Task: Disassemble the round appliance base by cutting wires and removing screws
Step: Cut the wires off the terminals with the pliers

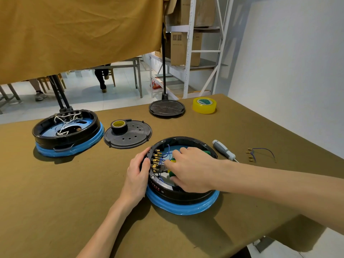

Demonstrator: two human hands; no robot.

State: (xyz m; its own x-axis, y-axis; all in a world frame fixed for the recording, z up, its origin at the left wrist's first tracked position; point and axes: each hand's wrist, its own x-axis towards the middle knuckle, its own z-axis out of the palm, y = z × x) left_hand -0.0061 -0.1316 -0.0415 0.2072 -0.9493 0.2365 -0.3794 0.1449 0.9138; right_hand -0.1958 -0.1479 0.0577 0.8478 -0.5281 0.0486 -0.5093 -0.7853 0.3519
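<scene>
A round black appliance base (184,197) with a blue film-wrapped rim lies open side up on the table in front of me. Inside it, blue wires (167,153) run to a row of brass terminals (156,161) along the left wall. My left hand (138,174) grips the base's left rim. My right hand (189,170) reaches into the base and holds green-and-yellow-handled cutters (172,162), their jaws close to the terminals. Much of the base's inside is hidden under my right hand.
A screwdriver (224,150) lies right of the base, with cut blue wires (260,154) beyond it. A second open base (67,134) sits far left. A black cover (128,136) carries a tape roll (119,126); another cover (167,108) and yellow tape (204,105) lie behind.
</scene>
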